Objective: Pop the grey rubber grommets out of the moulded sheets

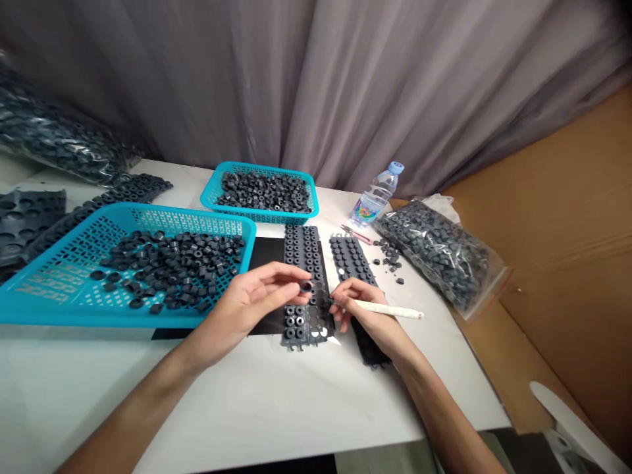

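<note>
The left hand (257, 296) kept its grip pinched on a small ring (306, 286), dark, round and holed, just above the studded strip (302, 253). The right hand (368, 316) had its grip closed on a white pen tool (395, 311). A blue basket (59, 289) bounded the left, and bare bench (276, 395) showed toward the near edge.

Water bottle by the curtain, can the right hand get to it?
Probably yes. Only a flat black tray and a small pink tool lie between the right hand and the water bottle, nothing tall. But it holds a white stick.
</note>
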A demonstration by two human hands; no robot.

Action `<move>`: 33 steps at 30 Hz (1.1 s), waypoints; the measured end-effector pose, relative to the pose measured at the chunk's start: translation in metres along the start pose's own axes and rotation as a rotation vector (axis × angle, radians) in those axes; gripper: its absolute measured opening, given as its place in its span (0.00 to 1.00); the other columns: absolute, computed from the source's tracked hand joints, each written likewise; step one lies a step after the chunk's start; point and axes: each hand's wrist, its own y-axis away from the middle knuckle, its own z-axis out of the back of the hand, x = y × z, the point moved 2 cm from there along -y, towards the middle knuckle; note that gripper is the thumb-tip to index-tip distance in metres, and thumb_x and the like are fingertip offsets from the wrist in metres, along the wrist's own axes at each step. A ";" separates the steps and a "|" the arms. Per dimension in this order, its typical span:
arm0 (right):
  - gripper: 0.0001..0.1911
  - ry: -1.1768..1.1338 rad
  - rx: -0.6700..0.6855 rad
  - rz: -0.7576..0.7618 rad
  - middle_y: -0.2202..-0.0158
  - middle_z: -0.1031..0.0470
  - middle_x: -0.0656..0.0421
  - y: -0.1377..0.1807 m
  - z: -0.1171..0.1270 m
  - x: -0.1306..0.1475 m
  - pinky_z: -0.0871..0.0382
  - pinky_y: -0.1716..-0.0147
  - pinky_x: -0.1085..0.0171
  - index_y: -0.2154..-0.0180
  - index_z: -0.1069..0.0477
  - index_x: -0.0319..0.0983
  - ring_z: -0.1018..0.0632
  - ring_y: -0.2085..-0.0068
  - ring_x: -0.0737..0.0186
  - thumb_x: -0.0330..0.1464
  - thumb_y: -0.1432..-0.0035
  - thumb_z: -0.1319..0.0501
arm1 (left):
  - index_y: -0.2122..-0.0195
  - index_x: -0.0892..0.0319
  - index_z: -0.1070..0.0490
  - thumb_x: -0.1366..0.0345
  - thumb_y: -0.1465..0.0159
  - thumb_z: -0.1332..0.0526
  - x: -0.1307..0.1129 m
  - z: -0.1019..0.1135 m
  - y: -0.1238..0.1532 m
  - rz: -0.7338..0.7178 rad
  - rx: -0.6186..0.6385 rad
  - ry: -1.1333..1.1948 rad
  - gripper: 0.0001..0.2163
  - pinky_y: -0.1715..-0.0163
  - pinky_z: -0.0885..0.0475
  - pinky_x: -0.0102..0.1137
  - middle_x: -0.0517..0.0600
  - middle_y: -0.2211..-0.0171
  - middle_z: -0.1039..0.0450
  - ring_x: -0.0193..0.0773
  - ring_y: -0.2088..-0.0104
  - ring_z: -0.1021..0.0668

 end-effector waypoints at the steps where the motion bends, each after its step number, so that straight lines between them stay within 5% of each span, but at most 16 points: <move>1: 0.09 0.012 -0.010 0.015 0.70 0.23 0.59 -0.003 0.002 0.003 0.26 0.77 0.66 0.64 0.30 0.39 0.23 0.74 0.64 0.37 0.38 0.34 | 0.50 0.55 0.23 0.56 0.30 0.36 -0.003 0.008 0.000 -0.019 -0.064 -0.063 0.13 0.48 0.22 0.37 0.53 0.51 0.19 0.45 0.52 0.16; 6: 0.11 0.134 0.004 0.078 0.71 0.25 0.61 -0.024 0.007 0.011 0.28 0.77 0.66 0.63 0.30 0.39 0.25 0.76 0.66 0.39 0.36 0.35 | 0.51 0.53 0.24 0.52 0.30 0.38 -0.012 0.077 0.002 -0.141 -0.428 -0.569 0.13 0.46 0.24 0.41 0.52 0.50 0.21 0.47 0.51 0.18; 10: 0.10 0.199 0.036 0.087 0.70 0.24 0.60 -0.028 0.007 0.006 0.28 0.74 0.66 0.63 0.29 0.39 0.24 0.73 0.64 0.40 0.35 0.36 | 0.51 0.51 0.24 0.54 0.28 0.43 -0.014 0.107 0.004 -0.173 -0.373 -1.006 0.12 0.39 0.32 0.47 0.52 0.45 0.25 0.51 0.44 0.24; 12: 0.09 0.188 0.045 0.076 0.69 0.23 0.60 -0.025 0.007 0.002 0.27 0.73 0.66 0.62 0.28 0.40 0.23 0.72 0.64 0.39 0.36 0.36 | 0.50 0.51 0.25 0.56 0.26 0.46 -0.017 0.096 0.002 -0.237 -0.348 -1.101 0.12 0.36 0.36 0.49 0.52 0.44 0.27 0.52 0.41 0.27; 15: 0.07 0.137 0.059 0.042 0.68 0.22 0.59 -0.020 0.007 -0.003 0.27 0.74 0.65 0.62 0.28 0.40 0.22 0.73 0.63 0.37 0.37 0.36 | 0.51 0.54 0.27 0.61 0.25 0.48 -0.019 0.050 -0.004 -0.362 -0.306 -1.151 0.11 0.38 0.36 0.48 0.53 0.47 0.27 0.50 0.43 0.27; 18: 0.05 0.135 0.067 0.021 0.70 0.22 0.59 -0.018 0.008 -0.005 0.28 0.74 0.66 0.63 0.27 0.39 0.21 0.71 0.62 0.34 0.40 0.36 | 0.52 0.54 0.28 0.65 0.25 0.47 -0.003 -0.009 -0.013 -0.393 0.002 -1.142 0.09 0.46 0.29 0.43 0.52 0.54 0.26 0.47 0.52 0.24; 21: 0.03 0.192 0.081 0.048 0.71 0.22 0.60 -0.018 0.007 -0.007 0.29 0.70 0.67 0.64 0.26 0.39 0.22 0.69 0.62 0.30 0.43 0.36 | 0.56 0.56 0.29 0.67 0.26 0.45 0.023 -0.040 -0.019 -0.347 0.122 -1.188 0.06 0.52 0.26 0.41 0.52 0.58 0.28 0.46 0.56 0.23; 25: 0.04 0.239 0.089 0.104 0.69 0.21 0.59 -0.019 0.005 -0.011 0.28 0.66 0.65 0.65 0.25 0.38 0.21 0.67 0.61 0.28 0.44 0.37 | 0.53 0.56 0.28 0.68 0.27 0.43 0.048 -0.035 -0.025 -0.307 0.137 -1.112 0.06 0.50 0.26 0.40 0.52 0.57 0.27 0.45 0.54 0.23; 33: 0.05 0.237 0.117 0.120 0.68 0.20 0.59 -0.018 0.005 -0.009 0.28 0.63 0.65 0.64 0.24 0.38 0.20 0.65 0.60 0.27 0.44 0.38 | 0.49 0.54 0.25 0.67 0.28 0.42 0.056 -0.019 -0.031 -0.354 0.206 -0.924 0.10 0.46 0.27 0.39 0.51 0.55 0.26 0.44 0.50 0.23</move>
